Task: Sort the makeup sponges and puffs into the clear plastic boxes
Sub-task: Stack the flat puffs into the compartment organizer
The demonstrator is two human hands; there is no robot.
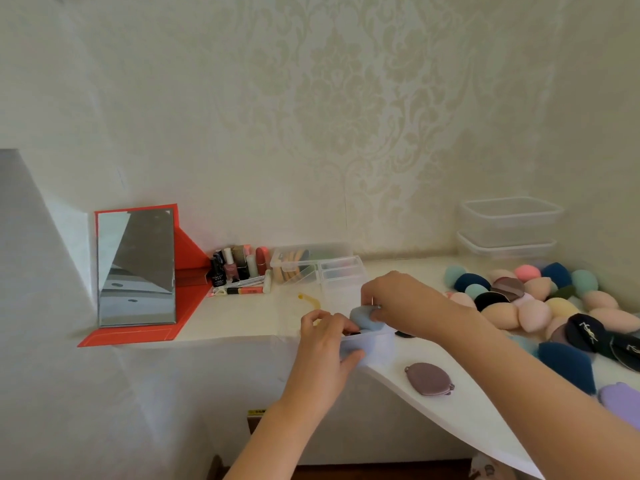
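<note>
My left hand (323,344) grips the near wall of a small clear plastic box (375,346) at the table's front edge. My right hand (394,301) holds a light blue sponge (363,317) over the box's open top, partly inside it. A dark item lies in the box, mostly hidden. A heap of sponges and puffs (540,299) in pink, peach, blue, teal and black covers the table's right side. A large dark blue sponge (568,365) lies nearest my right forearm.
Two stacked clear boxes (509,230) stand at the back right. More small clear boxes (341,271) and a tray of sticks sit mid-table, beside nail polish bottles (235,268). A red-framed mirror (136,268) stands left. A mauve silicone case (427,379) and a lilac puff (620,400) lie near the front edge.
</note>
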